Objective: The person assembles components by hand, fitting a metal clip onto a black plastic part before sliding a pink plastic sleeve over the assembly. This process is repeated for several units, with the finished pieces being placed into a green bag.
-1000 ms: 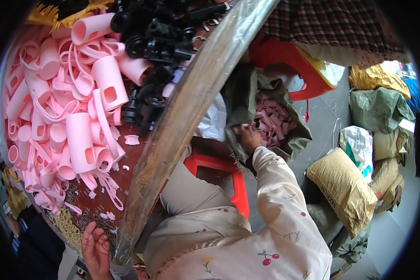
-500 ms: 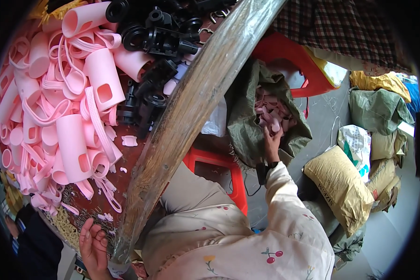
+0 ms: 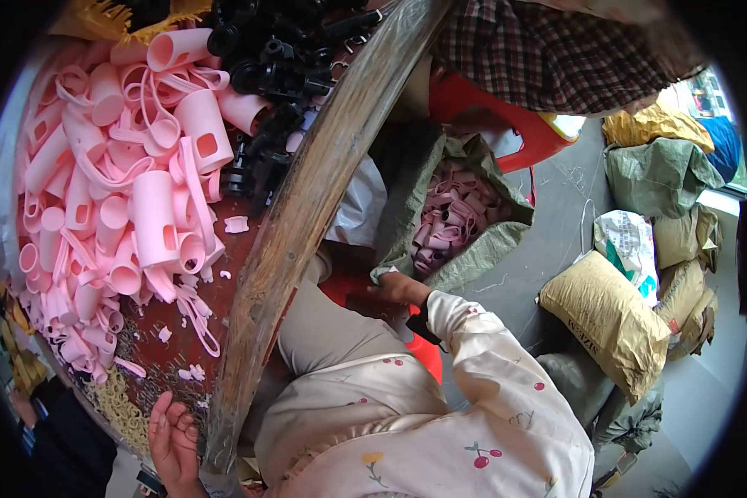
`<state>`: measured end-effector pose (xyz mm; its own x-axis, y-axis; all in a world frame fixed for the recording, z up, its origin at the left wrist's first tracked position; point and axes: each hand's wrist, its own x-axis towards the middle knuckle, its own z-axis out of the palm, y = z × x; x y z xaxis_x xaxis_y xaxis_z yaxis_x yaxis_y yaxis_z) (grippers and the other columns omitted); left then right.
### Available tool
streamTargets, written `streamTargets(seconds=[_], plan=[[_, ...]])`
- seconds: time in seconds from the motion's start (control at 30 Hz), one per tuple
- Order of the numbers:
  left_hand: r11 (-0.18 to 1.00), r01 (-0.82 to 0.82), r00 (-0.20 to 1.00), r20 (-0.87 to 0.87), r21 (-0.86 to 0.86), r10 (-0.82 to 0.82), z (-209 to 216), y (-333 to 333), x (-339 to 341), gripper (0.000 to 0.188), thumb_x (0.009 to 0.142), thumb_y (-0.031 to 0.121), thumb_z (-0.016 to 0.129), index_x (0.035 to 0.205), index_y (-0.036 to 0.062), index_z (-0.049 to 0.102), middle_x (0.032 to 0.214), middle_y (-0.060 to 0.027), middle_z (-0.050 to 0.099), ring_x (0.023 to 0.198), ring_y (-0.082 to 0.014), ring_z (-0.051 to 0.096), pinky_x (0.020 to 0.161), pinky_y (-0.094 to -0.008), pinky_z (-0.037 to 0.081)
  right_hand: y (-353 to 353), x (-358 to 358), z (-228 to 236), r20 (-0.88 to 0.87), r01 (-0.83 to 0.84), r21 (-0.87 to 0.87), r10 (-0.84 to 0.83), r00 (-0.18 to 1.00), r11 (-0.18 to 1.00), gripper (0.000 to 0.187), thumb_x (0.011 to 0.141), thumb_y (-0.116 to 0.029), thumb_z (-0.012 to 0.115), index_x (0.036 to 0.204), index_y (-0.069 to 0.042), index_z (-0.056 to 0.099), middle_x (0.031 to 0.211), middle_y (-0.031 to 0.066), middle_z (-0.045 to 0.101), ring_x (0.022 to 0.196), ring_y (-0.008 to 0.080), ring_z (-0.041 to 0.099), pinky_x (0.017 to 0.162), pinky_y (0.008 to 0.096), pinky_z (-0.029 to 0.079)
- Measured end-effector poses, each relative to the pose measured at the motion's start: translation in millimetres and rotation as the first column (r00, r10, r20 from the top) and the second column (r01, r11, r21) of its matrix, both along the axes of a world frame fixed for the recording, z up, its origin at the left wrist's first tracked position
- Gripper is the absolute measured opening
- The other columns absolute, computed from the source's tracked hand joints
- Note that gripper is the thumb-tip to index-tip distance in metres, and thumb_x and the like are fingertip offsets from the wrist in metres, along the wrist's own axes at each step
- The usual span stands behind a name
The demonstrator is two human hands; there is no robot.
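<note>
My right hand (image 3: 400, 289) is closed on the near rim of a green woven sack (image 3: 481, 272). The sack gapes wide, and many small pink plastic pieces (image 3: 456, 207) show inside it. At the table's near edge, my left hand (image 3: 173, 436) rests palm up with its fingers loosely curled and apart, holding nothing. It is nearest to small metal pins (image 3: 141, 365) scattered on the red tabletop. Beyond them lies a big heap of pink plastic sleeves with straps (image 3: 153, 220).
A wooden beam wrapped in clear film (image 3: 307, 199) runs along the table edge. Black plastic parts (image 3: 282, 75) lie at the back. Red stools (image 3: 539, 145) stand near the sack. Full paper sacks (image 3: 610, 319) sit on the floor at right. A person in checked cloth (image 3: 548, 50) is opposite.
My right hand has left the pink pieces inside the sack and moved toward me, left, onto its rim. The sack's mouth is spread wider. My left hand has barely moved.
</note>
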<state>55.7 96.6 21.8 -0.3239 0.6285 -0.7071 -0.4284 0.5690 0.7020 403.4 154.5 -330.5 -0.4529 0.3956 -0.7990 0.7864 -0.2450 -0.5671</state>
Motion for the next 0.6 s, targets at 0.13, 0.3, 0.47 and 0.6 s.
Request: streamTargets(seconds=[0.13,0.3,0.47,0.6], plan=[[0.999,-0.008,1.000,0.011,0.037,0.007,0,-3,-8,0.045,0.081,0.014,0.048,0.118,-0.0041,0.030,0.093,-0.0122,0.054,0.077,-0.0172,0.054,0.061,-0.0240,0.049,-17,22,-10,-0.186,0.544,0.188,-0.514,0.837,0.818,0.040,0.074,-0.034,0.051,0.095,0.000,0.049,0.088,0.0194,0.055,0.083,0.0385,0.050,0.071,0.0394,0.041],[0.990,-0.027,0.999,0.039,0.136,0.022,17,-26,-13,0.041,0.081,0.013,0.048,0.115,-0.0039,0.034,0.092,-0.0125,0.054,0.076,-0.0173,0.054,0.061,-0.0246,0.048,-1,41,-1,0.155,0.142,0.654,-0.315,0.936,0.743,0.038,0.064,-0.036,0.057,0.072,0.001,0.054,0.071,0.0185,0.053,0.067,0.0355,0.051,0.061,0.0431,0.041],[0.989,-0.064,0.991,0.128,0.136,0.046,-1,-32,-37,0.032,0.079,0.010,0.048,0.108,-0.0030,0.042,0.089,-0.0137,0.056,0.075,-0.0194,0.055,0.063,-0.0277,0.045,1,11,49,0.041,0.085,0.640,-0.145,0.989,0.764,0.034,0.069,-0.033,0.053,0.057,0.000,0.054,0.056,0.0198,0.053,0.053,0.0319,0.054,0.049,0.0397,0.040],[0.971,-0.132,0.977,0.192,0.199,0.093,2,-44,-39,0.028,0.079,0.006,0.046,0.106,-0.0024,0.045,0.087,-0.0146,0.056,0.074,-0.0206,0.056,0.063,-0.0285,0.046,-32,36,-35,-0.070,0.142,0.475,-0.124,0.990,0.869,0.022,0.073,-0.020,0.048,0.062,-0.004,0.057,0.068,0.0192,0.057,0.059,0.0325,0.055,0.051,0.0365,0.042]])
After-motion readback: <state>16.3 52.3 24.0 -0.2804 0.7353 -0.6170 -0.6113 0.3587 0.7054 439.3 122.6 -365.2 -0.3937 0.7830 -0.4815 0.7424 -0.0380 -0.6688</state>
